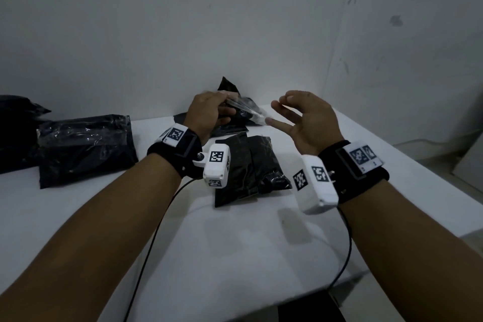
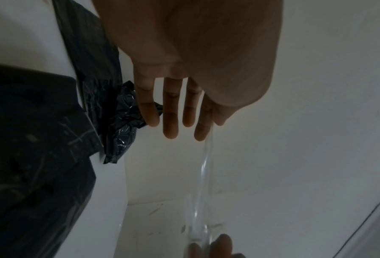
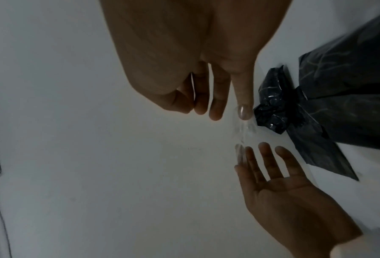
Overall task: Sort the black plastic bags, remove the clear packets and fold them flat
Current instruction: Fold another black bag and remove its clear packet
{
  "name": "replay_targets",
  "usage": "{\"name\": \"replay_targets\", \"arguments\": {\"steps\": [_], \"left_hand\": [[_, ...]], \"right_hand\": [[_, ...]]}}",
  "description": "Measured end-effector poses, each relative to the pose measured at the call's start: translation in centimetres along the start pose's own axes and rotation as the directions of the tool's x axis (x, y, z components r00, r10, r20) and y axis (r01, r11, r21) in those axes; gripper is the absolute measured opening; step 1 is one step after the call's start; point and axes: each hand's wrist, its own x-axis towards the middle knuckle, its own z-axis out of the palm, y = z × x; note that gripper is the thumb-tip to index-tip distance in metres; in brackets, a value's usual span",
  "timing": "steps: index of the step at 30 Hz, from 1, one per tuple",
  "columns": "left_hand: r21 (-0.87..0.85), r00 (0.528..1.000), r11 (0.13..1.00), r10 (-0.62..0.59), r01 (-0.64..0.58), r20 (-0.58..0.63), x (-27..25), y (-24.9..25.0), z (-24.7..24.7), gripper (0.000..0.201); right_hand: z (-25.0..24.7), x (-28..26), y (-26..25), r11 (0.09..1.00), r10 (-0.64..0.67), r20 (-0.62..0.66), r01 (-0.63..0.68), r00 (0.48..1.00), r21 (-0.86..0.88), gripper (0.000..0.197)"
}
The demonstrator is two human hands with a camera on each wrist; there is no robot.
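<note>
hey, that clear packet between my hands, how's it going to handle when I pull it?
The clear packet will probably feel floppy and light: it sags, thin and see-through, from the left hand. Its glossy film looks slippery, so the right hand may need a firm pinch.

White table (image 1: 235, 243) fills lower part of head view, surface matte, with few faint smudges. Behind it pale grey wall (image 1: 156, 21), scuffed, with small dark marks toward upper right. Vertical wall corner line (image 1: 337, 42) right of centre. 2 black cables (image 1: 146, 264) run across table toward near edge, 1 on left, 1 on right. Dark object (image 1: 311, 307) below near table edge, perhaps box, too dim to tell. Pale panel (image 1: 470, 162) leaning at far right, beside floor.
</note>
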Motion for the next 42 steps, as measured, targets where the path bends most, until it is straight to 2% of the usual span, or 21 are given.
{"name": "replay_targets", "arguments": {"steps": [4, 7, 8, 9, 10, 12, 14, 16, 18, 20, 23, 24, 28, 31, 35, 37, 39, 42], "left_hand": [[-0.019, 0.999, 0.999, -0.037, 0.037, 0.021, -0.7, -0.5, 0.4, 0.034], [-0.121, 0.993, 0.989, -0.097, 0.088, -0.069, -0.4, -0.6, -0.4, 0.033], [-0.137, 0.99, 0.986, -0.111, 0.098, -0.09, -0.2, -0.4, -1.0, 0.032], [-0.134, 0.989, 0.985, -0.119, 0.108, -0.084, 0.0, -0.2, -1.4, 0.03], [-0.123, 0.99, 0.985, -0.133, 0.125, -0.056, -0.1, 0.0, -1.5, 0.03], [-0.151, 0.988, 0.976, -0.156, 0.155, 0.005, -0.5, 0.5, -0.9, 0.03], [-0.22, 0.985, 0.96, -0.17, 0.173, 0.032, -0.9, 1.1, -0.4, 0.03], [-0.267, 0.981, 0.944, -0.188, 0.194, 0.048, -1.1, 1.4, -0.4, 0.029], [-0.26, 0.982, 0.948, -0.172, 0.186, 0.074, -1.4, 1.4, -0.6, 0.025], [-0.233, 0.986, 0.96, -0.137, 0.156, 0.094, -1.6, 1.3, -0.7, 0.022], [-0.158, 0.99, 0.983, -0.08, 0.098, 0.119, -1.7, 1.0, -0.5, 0.023], [-0.121, 0.99, 0.99, -0.062, 0.077, 0.126, -1.6, 1.0, -0.4, 0.023], [0.058, 0.992, 0.998, 0.007, -0.014, 0.127, -0.9, 0.4, -0.8, 0.017], [0.133, 0.981, 0.991, -0.042, 0.017, 0.187, -0.4, -0.6, -1.1, 0.015], [0.12, 0.965, 0.99, -0.103, 0.076, 0.24, -0.2, -1.8, -0.5, 0.025], [0.088, 0.958, 0.991, -0.12, 0.101, 0.26, -0.2, -2.3, 0.1, 0.023], [0.043, 0.957, 0.987, -0.16, 0.154, 0.241, -0.1, -2.7, 0.7, 0.02], [0.06, 0.965, 0.985, -0.169, 0.16, 0.203, 0.6, -3.6, 1.2, 0.035]], "right_hand": [[-0.2, -0.1, -0.4, 0.995, 0.053, -0.015, -0.054, 0.999, -0.078, 0.008], [-1.3, 0.0, -0.4, 0.913, -0.04, -0.09, 0.0, 0.995, -0.407, 0.013], [-1.6, 0.0, -0.3, 0.878, -0.058, -0.095, 0.006, 0.994, -0.479, 0.013], [-1.8, 0.1, -0.2, 0.868, -0.022, -0.073, -0.017, 0.997, -0.497, 0.01], [-1.7, 0.1, 0.0, 0.87, 0.063, -0.034, -0.071, 0.997, -0.489, 0.005], [-1.4, 0.2, 0.6, 0.85, 0.197, 0.045, -0.148, 0.979, -0.505, 0.016], [-0.6, 0.3, 1.3, 0.848, 0.269, 0.099, -0.187, 0.958, -0.496, 0.032], [-0.1, 0.0, 1.9, 0.866, 0.32, 0.124, -0.237, 0.939, -0.44, 0.029], [0.4, -0.4, 2.5, 0.896, 0.304, 0.117, -0.243, 0.945, -0.371, 0.02], [0.9, -0.6, 3.1, 0.919, 0.224, 0.097, -0.177, 0.97, -0.353, 0.017], [1.3, -0.8, 3.7, 0.9, 0.146, 0.077, -0.1, 0.986, -0.425, 0.003], [1.3, -0.7, 3.8, 0.889, 0.146, 0.065, -0.103, 0.987, -0.445, 0.004], [0.8, -0.9, 3.9, 0.862, 0.277, 0.07, -0.216, 0.958, -0.458, 0.011], [0.0, -1.1, 3.3, 0.831, 0.403, 0.109, -0.313, 0.909, -0.459, 0.01], [-1.2, -1.6, 2.5, 0.804, 0.437, 0.097, -0.341, 0.894, -0.487, 0.01], [-1.7, -2.0, 2.6, 0.797, 0.451, 0.089, -0.356, 0.888, -0.487, 0.01], [-2.1, -2.2, 2.8, 0.793, 0.465, 0.086, -0.371, 0.881, -0.483, 0.009], [-2.7, -2.3, 3.0, 0.784, 0.48, 0.087, -0.383, 0.873, -0.489, 0.012]]}}
